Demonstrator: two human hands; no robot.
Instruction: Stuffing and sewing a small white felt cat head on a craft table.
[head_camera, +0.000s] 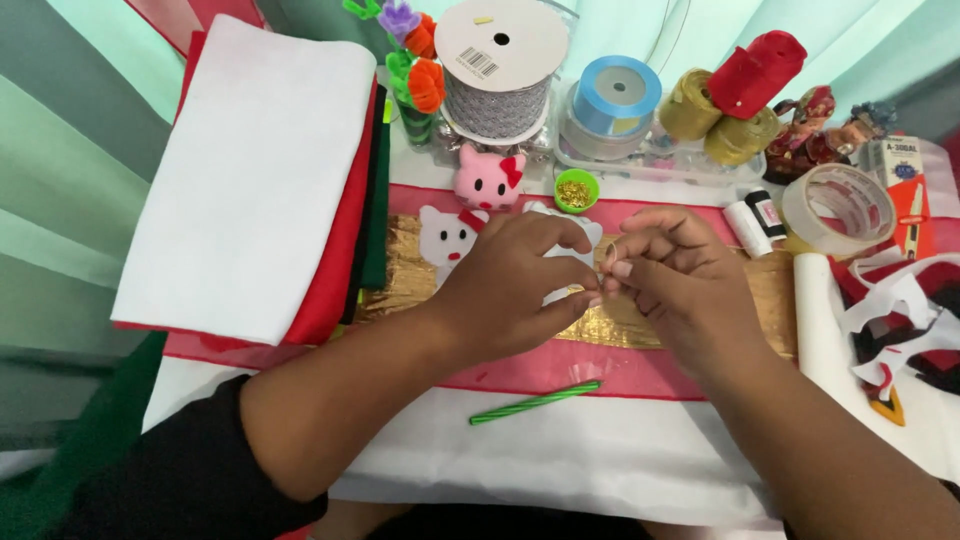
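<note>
My left hand (515, 285) and my right hand (672, 275) meet over a gold foil strip (400, 280) on the table. Both pinch a small white felt piece (572, 250) between their fingertips; most of it is hidden by the fingers. A white felt cat face with a red bow (445, 238) lies on the foil just left of my left hand. A pink cat face (488, 180) sits behind it. A green striped stick (535, 402) lies on the red cloth in front of my wrists.
A stack of white, red and green felt sheets (250, 170) lies at the left. Ribbon spools (497, 75), a blue tape roll (615, 95), gold rolls (690, 105), a green cup of gold bits (576, 190), clear tape (838, 208) and white scraps (900, 310) crowd the back and right.
</note>
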